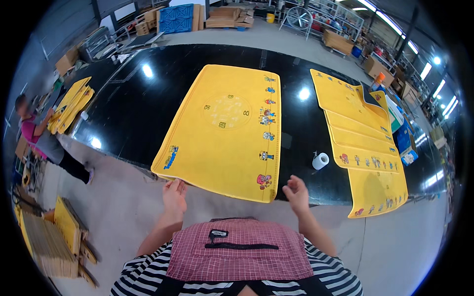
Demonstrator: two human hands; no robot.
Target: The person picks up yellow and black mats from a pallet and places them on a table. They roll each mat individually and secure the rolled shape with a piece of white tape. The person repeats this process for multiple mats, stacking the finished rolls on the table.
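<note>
A large yellow mat with rounded corners lies on the black table before me. It bears a printed circle, and small cartoon figures run along its right side. At its near left edge, my left hand pinches the rim, which is slightly raised and shows a pale underside. My right hand is off the mat, just right of its near right corner, with loosely bent fingers apart and nothing in them. Further right, several similar yellow mats overlap in a pile, the lowest hanging over the table's front edge.
A white roll stands on the black table between mat and pile. Boxes and an orange-capped can sit beyond the pile. At the far left a person handles yellow mats. Stacked yellow sheets stand on the floor.
</note>
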